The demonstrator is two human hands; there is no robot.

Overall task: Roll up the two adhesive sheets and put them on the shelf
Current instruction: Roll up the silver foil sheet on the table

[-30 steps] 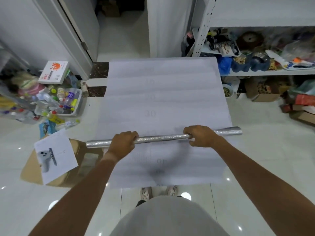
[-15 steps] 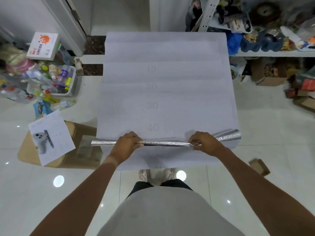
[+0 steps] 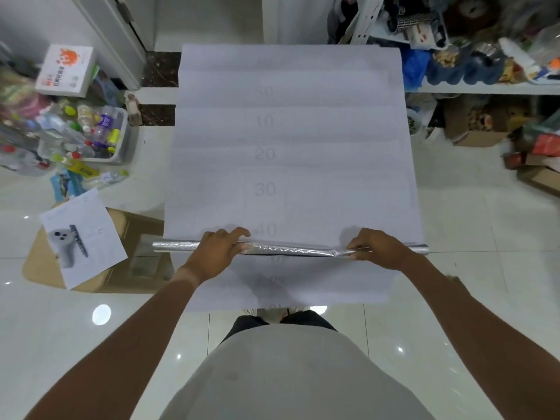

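A large white adhesive sheet (image 3: 291, 140) printed with faint numbers lies flat on the floor in front of me. Across its near part lies a thin silver roll (image 3: 288, 250), the rolled part of a sheet. My left hand (image 3: 216, 253) grips the roll left of its middle, and my right hand (image 3: 380, 248) pinches it right of its middle. The roll's silver ends stick out past both hands. A white metal shelf (image 3: 491, 87) crowded with items stands at the upper right.
A cardboard box (image 3: 133, 237) with a printed paper (image 3: 83, 237) on it sits left of the sheet. Further left are a tub of bottles (image 3: 100, 134) and a white carton (image 3: 65, 69). Boxes (image 3: 478, 128) crowd the floor under the shelf. My feet (image 3: 285, 312) touch the sheet's near edge.
The roll went from hanging above the sheet to lying on it and looks thinner and more creased. Both hands stayed on it. The view tilted further down, so the sheet looks larger.
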